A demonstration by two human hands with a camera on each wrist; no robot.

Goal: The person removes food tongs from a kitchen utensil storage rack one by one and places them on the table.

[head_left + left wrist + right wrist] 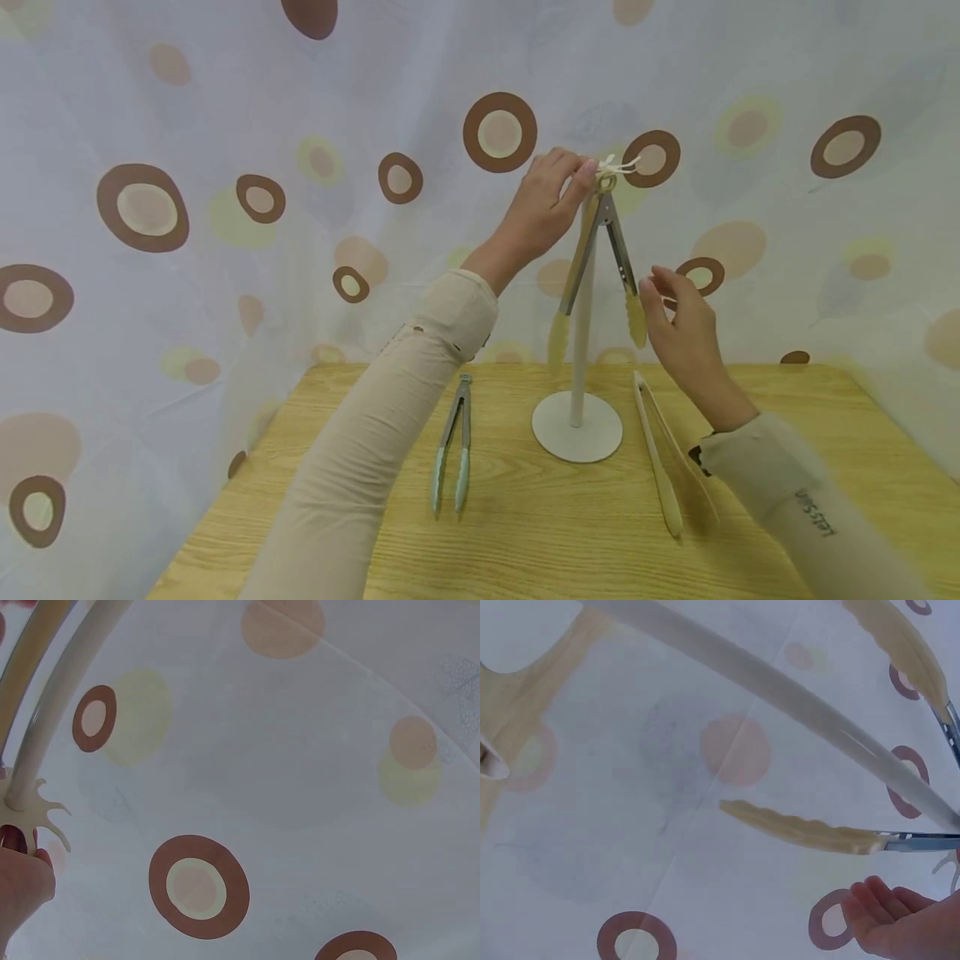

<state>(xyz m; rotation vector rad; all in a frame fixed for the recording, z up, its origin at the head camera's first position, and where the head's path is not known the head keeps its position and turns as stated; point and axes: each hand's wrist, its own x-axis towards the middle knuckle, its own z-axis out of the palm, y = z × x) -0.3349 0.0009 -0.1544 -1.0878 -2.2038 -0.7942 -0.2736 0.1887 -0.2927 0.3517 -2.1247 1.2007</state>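
A white utensil stand [578, 367] with curved hooks [52, 814] at its top stands on the table. My left hand [543, 204] grips the top of the stand with curled fingers, beside the ring end of the yellow-tipped tongs [579, 265]. Those tongs hang from the top, legs spread on either side of the pole, tips downward. To the right, my right hand [684, 329] is near one yellow tip with fingers loosely bent. In the right wrist view its fingers are apart from the tongs and hold nothing.
Tongs with pale blue tips [451, 450] lie on the wooden table [525, 533] left of the stand. Beige tongs [660, 467] lie to its right, under the right forearm. A patterned curtain [420, 83] hangs behind the table.
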